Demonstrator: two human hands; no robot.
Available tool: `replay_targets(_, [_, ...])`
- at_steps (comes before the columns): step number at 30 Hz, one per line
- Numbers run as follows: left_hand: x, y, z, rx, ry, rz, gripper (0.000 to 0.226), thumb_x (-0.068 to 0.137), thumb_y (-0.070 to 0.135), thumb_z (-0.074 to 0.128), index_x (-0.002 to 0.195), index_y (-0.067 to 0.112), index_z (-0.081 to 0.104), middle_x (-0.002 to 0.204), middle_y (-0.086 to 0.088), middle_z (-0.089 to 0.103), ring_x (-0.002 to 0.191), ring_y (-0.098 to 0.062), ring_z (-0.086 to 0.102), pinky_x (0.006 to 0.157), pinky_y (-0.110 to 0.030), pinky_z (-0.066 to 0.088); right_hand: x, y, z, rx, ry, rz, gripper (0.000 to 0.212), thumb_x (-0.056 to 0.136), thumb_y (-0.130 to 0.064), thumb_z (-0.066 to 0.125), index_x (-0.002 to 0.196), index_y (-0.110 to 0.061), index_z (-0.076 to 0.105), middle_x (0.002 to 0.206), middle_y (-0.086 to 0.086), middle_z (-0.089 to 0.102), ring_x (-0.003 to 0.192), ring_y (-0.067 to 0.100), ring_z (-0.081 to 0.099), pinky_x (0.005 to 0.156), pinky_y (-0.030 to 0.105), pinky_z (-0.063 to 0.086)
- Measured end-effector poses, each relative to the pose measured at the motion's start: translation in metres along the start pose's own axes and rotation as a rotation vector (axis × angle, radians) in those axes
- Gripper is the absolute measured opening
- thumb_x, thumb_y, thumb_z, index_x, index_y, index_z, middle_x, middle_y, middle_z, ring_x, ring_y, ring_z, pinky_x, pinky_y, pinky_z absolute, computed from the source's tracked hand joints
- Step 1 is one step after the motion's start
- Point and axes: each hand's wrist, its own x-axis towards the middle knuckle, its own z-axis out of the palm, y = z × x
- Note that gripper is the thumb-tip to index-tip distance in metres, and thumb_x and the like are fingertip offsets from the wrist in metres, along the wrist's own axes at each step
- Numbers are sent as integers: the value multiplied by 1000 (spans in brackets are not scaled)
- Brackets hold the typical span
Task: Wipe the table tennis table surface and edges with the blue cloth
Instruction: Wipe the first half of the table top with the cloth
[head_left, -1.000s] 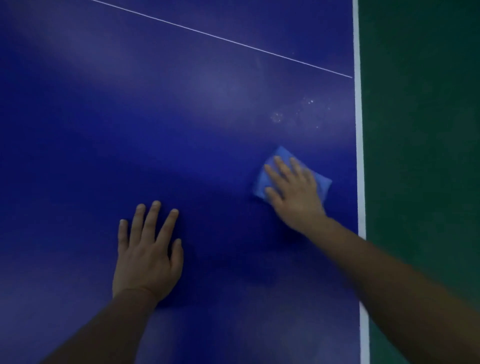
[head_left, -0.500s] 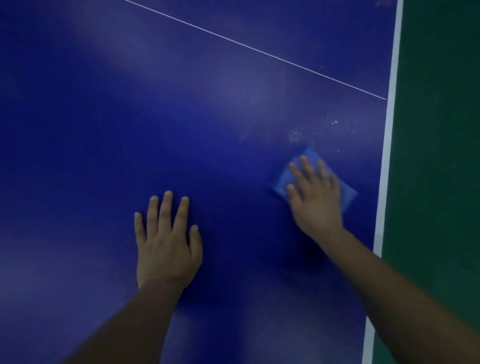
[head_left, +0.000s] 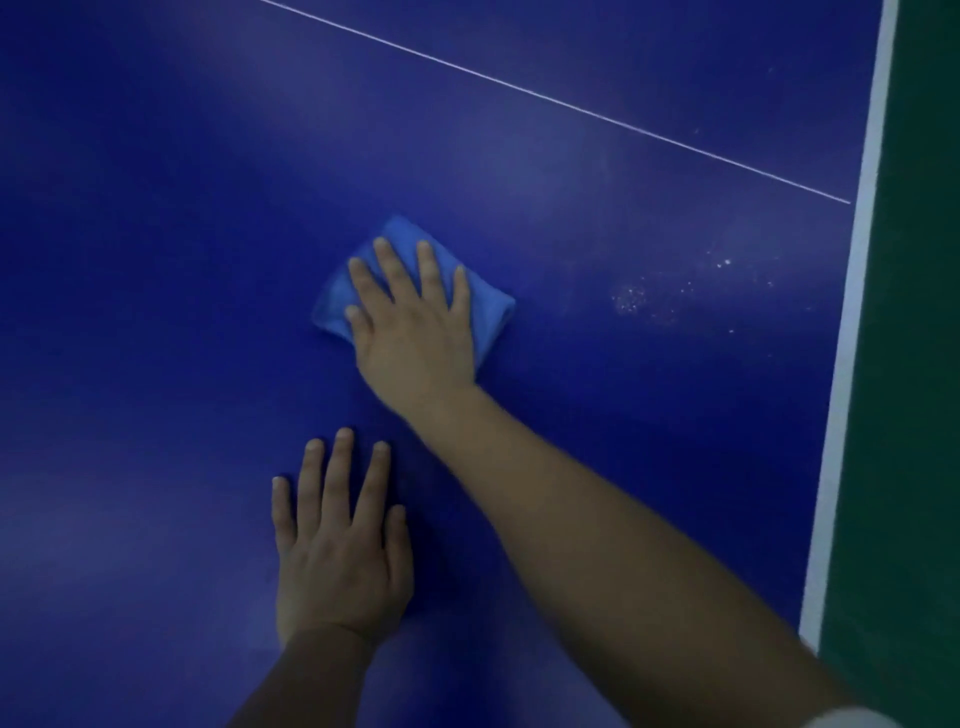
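Observation:
The dark blue table tennis table (head_left: 156, 260) fills the head view. A folded blue cloth (head_left: 491, 306) lies flat on it near the middle. My right hand (head_left: 415, 332) presses down on the cloth with straight, spread fingers and covers most of it. My left hand (head_left: 340, 540) rests flat on the bare surface just below, fingers straight. A patch of white specks (head_left: 631, 299) sits on the table to the right of the cloth, apart from it.
The table's white edge stripe (head_left: 852, 322) runs down the right side, with green floor (head_left: 914, 364) beyond it. A thin white centre line (head_left: 519, 91) crosses the surface diagonally above the cloth.
My right hand has slid the cloth to the left, away from the white edge and the specks, toward the middle. My left hand has stayed flat on the table.

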Motion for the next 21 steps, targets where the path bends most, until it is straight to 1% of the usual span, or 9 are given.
replay_targets(3, [1, -1, -2, 21, -39, -3, 60, 97, 38, 34, 152, 17, 38, 161, -13, 32, 151, -36, 21, 122, -57, 7, -5, 98, -17, -131, 81, 201, 60, 99, -47, 17, 154, -31, 35, 164, -2, 29, 151, 35, 23, 117, 62, 15])
replay_targets(7, [0, -1, -3, 38, -82, -4, 61, 98, 40, 31, 154, 17, 35, 162, -13, 28, 153, -35, 18, 123, -56, 4, -55, 258, -67, -100, 119, 690, 60, 101, -47, 20, 158, -30, 27, 167, -3, 17, 153, 34, 13, 119, 63, 11])
replay_targets(9, [0, -1, -4, 44, -92, -5, 61, 98, 40, 31, 154, 16, 34, 162, -13, 28, 152, -36, 19, 123, -56, 5, -65, 279, -78, 12, 155, 888, 59, 103, -47, 21, 159, -28, 22, 168, -3, 12, 154, 32, 7, 120, 63, 6])
replay_targets(11, [0, 0, -4, 50, -91, -5, 61, 97, 40, 31, 153, 16, 36, 161, -14, 29, 152, -37, 20, 122, -56, 5, -61, 246, -66, -39, 217, 938, 58, 104, -44, 23, 159, -26, 26, 167, 0, 16, 153, 36, 11, 117, 67, 10])
replay_targets(13, [0, 1, -4, 40, -87, -6, 61, 97, 40, 32, 153, 15, 38, 161, -14, 29, 152, -36, 19, 123, -56, 4, -62, 186, -43, -135, 257, 637, 55, 102, -39, 29, 154, -23, 38, 162, 6, 31, 148, 41, 26, 114, 70, 19])
replay_targets(15, [0, 2, -5, 35, -81, -17, 62, 96, 40, 33, 152, 15, 39, 161, -14, 29, 152, -36, 18, 123, -55, 3, -79, 137, -22, -207, 122, 65, 54, 100, -40, 33, 150, -24, 45, 158, 5, 39, 145, 40, 33, 113, 68, 22])
replay_targets(17, [0, 1, -6, 32, -86, -22, 62, 96, 40, 32, 153, 15, 38, 162, -14, 28, 152, -36, 17, 123, -53, 0, -87, 156, -30, -234, 11, -188, 53, 100, -41, 32, 148, -25, 49, 156, 4, 43, 144, 38, 37, 112, 67, 24])
replay_targets(19, [0, 2, -7, 19, -87, -29, 63, 97, 41, 31, 154, 15, 37, 162, -14, 27, 153, -35, 16, 123, -51, -2, -86, 224, -50, -297, 79, 83, 56, 99, -37, 26, 150, -22, 44, 158, 7, 39, 142, 42, 38, 108, 69, 30])
replay_targets(21, [1, 3, -6, 15, -92, -38, 63, 97, 41, 30, 154, 15, 36, 162, -15, 28, 153, -35, 15, 123, -51, -2, -92, 296, -74, -224, 139, 595, 56, 103, -38, 21, 156, -23, 31, 165, 5, 24, 148, 39, 24, 114, 66, 23])
